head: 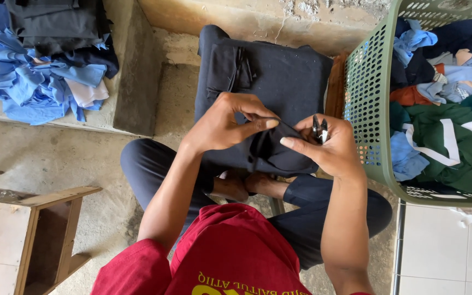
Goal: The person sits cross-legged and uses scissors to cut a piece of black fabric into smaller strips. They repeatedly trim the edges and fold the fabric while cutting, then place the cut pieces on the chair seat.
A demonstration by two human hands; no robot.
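— On the floor, what's around? 
— One green basket (368, 109) of clothes, one blue pile (34, 76), one wooden stool (45, 218).
— And the hands?
— Two: left hand (222, 123) pinches one dark garment (279, 82) over the lap; right hand (331, 147) grips one small clipper (319, 128).

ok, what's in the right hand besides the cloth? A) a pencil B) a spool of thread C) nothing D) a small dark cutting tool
D: the right hand has a small dark cutting tool, likely thread snips, tucked between its fingers while both hands pinch the dark cloth; the left hand holds only cloth.
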